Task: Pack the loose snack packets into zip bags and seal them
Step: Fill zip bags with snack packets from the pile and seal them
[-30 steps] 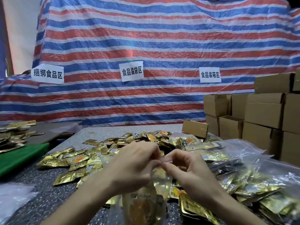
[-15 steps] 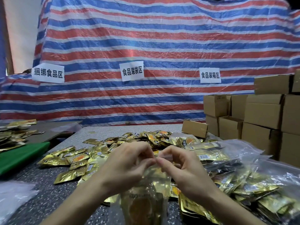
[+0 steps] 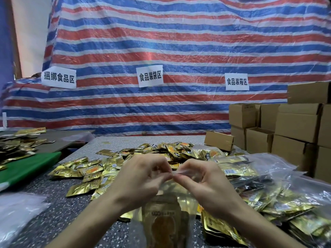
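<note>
A clear zip bag (image 3: 165,221) holding gold snack packets hangs upright in front of me over the table. My left hand (image 3: 141,179) and my right hand (image 3: 202,183) both pinch its top strip, fingertips meeting near the middle. Loose gold snack packets (image 3: 93,169) lie spread over the speckled table (image 3: 53,208) behind and left of my hands. More gold packets in filled clear bags (image 3: 268,194) are heaped at the right.
Brown cardboard boxes (image 3: 295,126) are stacked at the right, one small box (image 3: 219,142) on the table's far end. A green board (image 3: 26,167) and another pile of packets (image 3: 16,145) sit at left. Empty clear plastic (image 3: 16,212) lies at lower left. A striped tarp hangs behind.
My hands have slid along the bag's top strip and shifted slightly left and up, still pinching it; the bag hangs beneath them as before.
</note>
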The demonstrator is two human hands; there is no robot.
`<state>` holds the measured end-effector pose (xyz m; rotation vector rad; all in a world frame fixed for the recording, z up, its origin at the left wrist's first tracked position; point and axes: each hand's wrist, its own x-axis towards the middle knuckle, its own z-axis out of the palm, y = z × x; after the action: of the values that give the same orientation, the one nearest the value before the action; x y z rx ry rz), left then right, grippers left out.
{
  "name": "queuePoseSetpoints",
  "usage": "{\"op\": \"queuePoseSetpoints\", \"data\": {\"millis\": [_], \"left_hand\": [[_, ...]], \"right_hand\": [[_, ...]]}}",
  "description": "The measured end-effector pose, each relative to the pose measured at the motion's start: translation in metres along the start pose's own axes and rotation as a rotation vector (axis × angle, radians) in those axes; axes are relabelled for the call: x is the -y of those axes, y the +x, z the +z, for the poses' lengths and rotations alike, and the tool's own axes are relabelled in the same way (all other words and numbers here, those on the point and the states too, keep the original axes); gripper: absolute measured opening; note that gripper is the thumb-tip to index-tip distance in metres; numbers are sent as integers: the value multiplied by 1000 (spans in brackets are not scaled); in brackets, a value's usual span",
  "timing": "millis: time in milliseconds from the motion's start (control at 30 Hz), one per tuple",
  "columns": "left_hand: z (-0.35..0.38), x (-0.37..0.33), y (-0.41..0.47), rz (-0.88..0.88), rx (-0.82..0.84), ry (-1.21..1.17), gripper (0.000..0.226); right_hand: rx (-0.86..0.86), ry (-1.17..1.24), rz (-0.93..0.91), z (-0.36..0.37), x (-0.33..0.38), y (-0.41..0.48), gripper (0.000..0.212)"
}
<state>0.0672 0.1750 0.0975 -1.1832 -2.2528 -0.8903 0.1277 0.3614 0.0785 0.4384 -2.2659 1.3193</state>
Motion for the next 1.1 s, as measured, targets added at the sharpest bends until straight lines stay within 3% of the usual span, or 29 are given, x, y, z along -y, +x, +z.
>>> {"op": "queuePoseSetpoints", "data": {"millis": [167, 367, 567, 733, 867, 967, 1100], "left_hand": [[-7, 3, -2, -49, 65, -35, 10], [-3, 1, -5, -15, -31, 12, 7], [-13, 4, -4, -65, 39, -76, 9], [-4, -1, -9, -1, -67, 98, 7], [-6, -4, -8, -17, -67, 35, 17], [-13, 4, -10, -58, -3, -24, 9], [-12, 6, -15, -55, -70, -72, 28]], "right_hand": [[-47, 74, 70, -4, 5, -3, 12], [-26, -400, -90, -8, 16, 3, 8], [-15, -519, -88, -10, 22, 8, 10], [57, -699, -134, -2, 30, 2, 12], [55, -720, -148, -3, 36, 5, 13], [16, -671, -96, -9, 33, 6, 8], [29, -666, -106, -6, 33, 2, 8]]}}
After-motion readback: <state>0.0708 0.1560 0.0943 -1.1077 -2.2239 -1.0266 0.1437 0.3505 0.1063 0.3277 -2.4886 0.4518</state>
